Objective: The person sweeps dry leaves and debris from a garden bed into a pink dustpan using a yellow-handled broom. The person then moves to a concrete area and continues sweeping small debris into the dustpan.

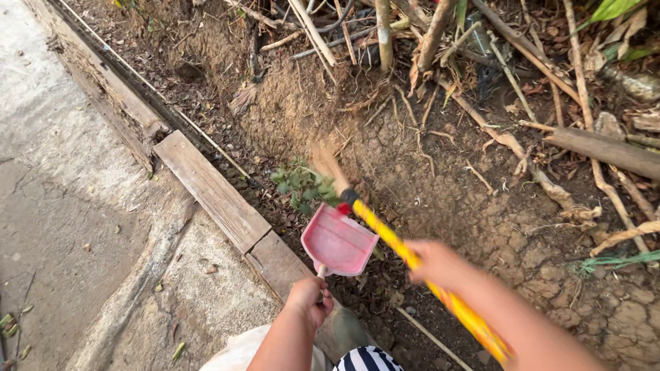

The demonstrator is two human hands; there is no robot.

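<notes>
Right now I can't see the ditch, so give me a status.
Left hand gripping pink dustpan. Right hand gripping yellow broom, bristles blurred over dirt. Small green weed just ahead of dustpan.

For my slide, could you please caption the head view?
Left hand holds pink dustpan; right hand sweeps soil with yellow-handled broom.

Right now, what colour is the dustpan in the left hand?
Pink: the dustpan is plain pink plastic, seen clearly in the head view, held by the left hand.

The dustpan (338,242) is pink. The broom handle (419,271) is yellow with orange patches, capped black and red. The plant (300,183) is green; the soil (440,172) brown.
</notes>
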